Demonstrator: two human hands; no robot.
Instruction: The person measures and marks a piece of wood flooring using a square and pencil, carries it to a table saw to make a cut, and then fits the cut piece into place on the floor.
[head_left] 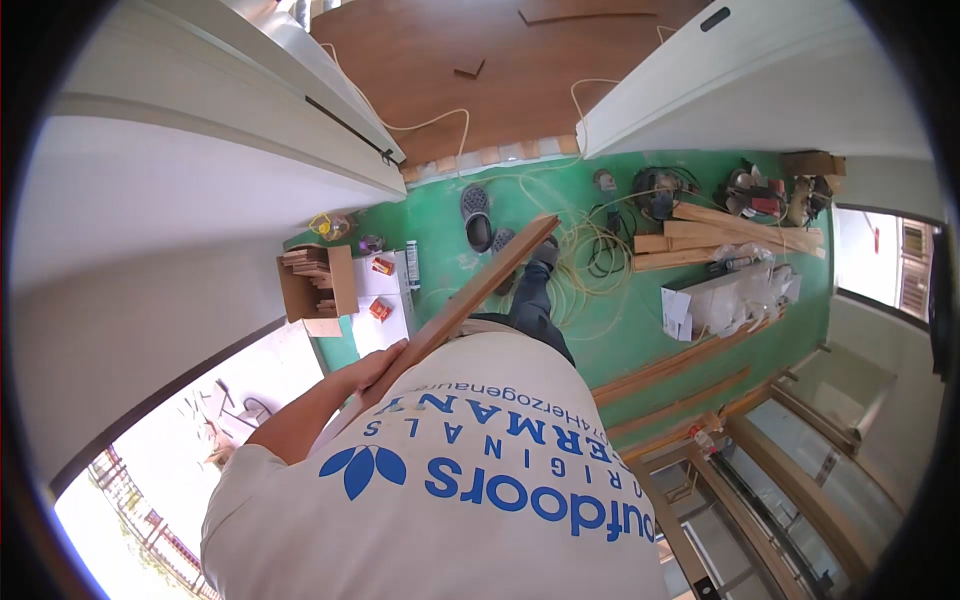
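Note:
A long, narrow brown wooden board (pixel 470 295) slants up and away from my left side. My left hand (pixel 378 366) is closed round its near part, close against my shirt. The board's far end passes over the floor near my feet, in front of one grey clog (pixel 502 240). Its lower end runs down along my forearm, partly hidden by the hand and arm. My right hand is out of sight.
Ahead, a doorway between white walls opens onto brown flooring (pixel 420 70). A yellowish cord (pixel 590 270) lies coiled on the green floor. Right stand power tools (pixel 660 190), wood planks (pixel 700 240) and a white box (pixel 710 305); left, a cardboard box (pixel 340 280) of wood pieces.

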